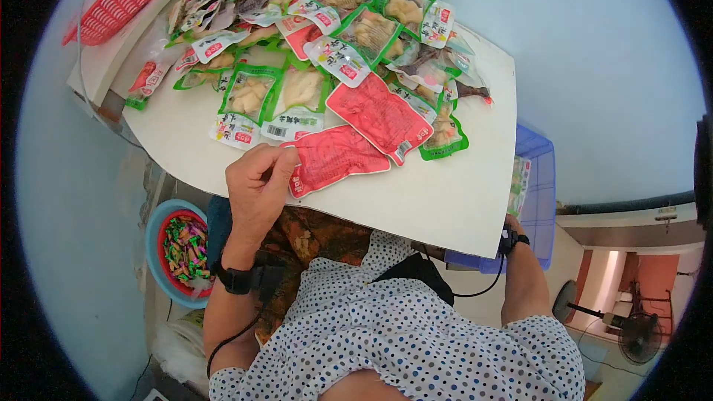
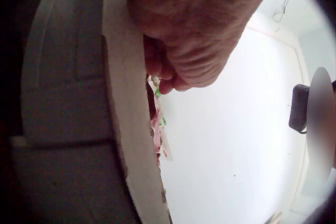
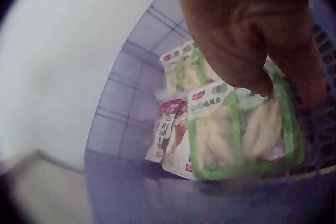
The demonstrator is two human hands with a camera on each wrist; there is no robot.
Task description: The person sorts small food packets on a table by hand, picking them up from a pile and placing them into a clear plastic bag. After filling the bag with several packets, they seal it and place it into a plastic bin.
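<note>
While the left grip (image 1: 257, 184) curls against the nearer red pouch (image 1: 338, 159) on the table (image 1: 464, 204), only the right wrist view shows green-edged pouches (image 3: 212, 142) under the right grip (image 3: 254, 29); we cannot tell either's hold.

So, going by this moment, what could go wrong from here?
The red packet beside the left hand lies near the front edge of the table, so a nudge might push it off. The piled packets overlap unevenly and could slide. The right hand is down over green-edged packets in the crate, and might bump or crumple them.
</note>
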